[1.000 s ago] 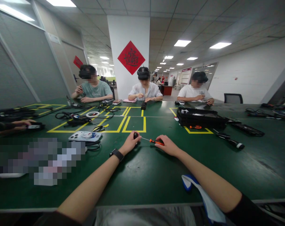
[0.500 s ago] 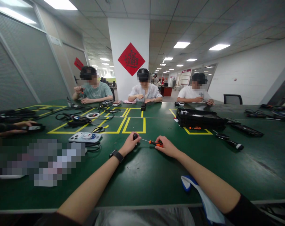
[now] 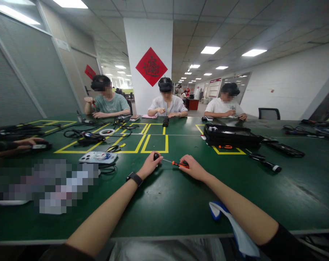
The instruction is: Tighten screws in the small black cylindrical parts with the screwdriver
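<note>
Over the green table (image 3: 164, 210), the left hand (image 3: 150, 166) is pinching a small black object (image 3: 156, 156); the right hand (image 3: 192, 167) is gripping an orange-and-black screwdriver (image 3: 176, 163), its shaft pointing there. A red sign (image 3: 151, 66) is showing dark characters I can't quite read.

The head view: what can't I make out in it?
All in the head view:
Black object: mostly covered by the left hand.
Screwdriver: tip lost at that object; handle partly covered by the right hand.
Co-worker's sleeve: cut off by the left edge.
Flat items, lower left: pixelated.
</note>
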A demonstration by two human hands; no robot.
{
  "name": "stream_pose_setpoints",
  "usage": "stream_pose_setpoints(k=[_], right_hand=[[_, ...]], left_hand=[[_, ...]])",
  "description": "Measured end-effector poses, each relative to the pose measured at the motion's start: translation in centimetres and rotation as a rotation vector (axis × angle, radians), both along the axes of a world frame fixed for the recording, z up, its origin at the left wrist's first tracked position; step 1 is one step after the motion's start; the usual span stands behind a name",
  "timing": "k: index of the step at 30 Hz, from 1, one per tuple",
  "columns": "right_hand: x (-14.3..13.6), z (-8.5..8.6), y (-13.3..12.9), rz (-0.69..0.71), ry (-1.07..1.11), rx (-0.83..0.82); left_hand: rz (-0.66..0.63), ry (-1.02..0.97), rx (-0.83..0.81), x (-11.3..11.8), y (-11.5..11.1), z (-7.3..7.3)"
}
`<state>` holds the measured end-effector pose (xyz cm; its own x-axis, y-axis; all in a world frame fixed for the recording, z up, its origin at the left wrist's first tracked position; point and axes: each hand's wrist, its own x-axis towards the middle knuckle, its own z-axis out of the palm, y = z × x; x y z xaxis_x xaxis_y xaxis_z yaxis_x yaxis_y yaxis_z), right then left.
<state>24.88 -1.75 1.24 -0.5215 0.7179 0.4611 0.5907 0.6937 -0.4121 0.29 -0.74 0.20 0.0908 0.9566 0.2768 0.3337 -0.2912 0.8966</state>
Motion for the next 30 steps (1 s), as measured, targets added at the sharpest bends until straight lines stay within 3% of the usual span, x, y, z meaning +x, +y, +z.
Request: stream_pose_setpoints(k=[11, 30], right_hand=[[-0.17, -0.15, 0.02, -0.017, -0.046, -0.056], [-0.44, -0.2, -0.14, -0.031, -0.029, -0.018]], left_hand=[[0.004, 0.009, 0.014, 0.03, -0.07, 0.04], [-0.022, 0.005, 0.043, -0.06, 0.0, -0.09]])
